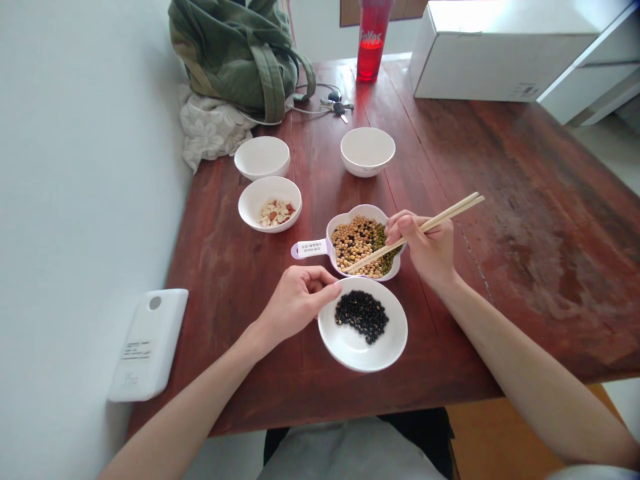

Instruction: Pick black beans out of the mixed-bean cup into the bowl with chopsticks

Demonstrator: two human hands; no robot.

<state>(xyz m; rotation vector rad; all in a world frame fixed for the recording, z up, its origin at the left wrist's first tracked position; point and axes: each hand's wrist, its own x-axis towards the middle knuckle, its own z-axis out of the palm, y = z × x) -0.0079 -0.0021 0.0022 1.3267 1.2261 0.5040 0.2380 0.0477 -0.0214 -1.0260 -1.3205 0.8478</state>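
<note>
My right hand [425,247] is closed around a pair of wooden chopsticks [445,215], whose tips reach down into a flower-shaped, lilac-rimmed dish [333,223]. In that dish lie tan soybeans [345,237], scattered black beans and green mung beans [389,261] along its right side. A labelled handle [311,249] sticks out to the left. With thumb and fingers my left hand [300,301] pinches the rim of a white bowl [360,360] just in front of the dish. Black beans [363,315] are heaped in this bowl.
Farther back stand a white bowl [245,210] of pale and reddish pieces [276,212] and two other white bowls [263,155]. A green bag [230,57], keys [339,107], a red bottle [371,50] and a white box [480,63] line the back. A white device [149,347] lies left.
</note>
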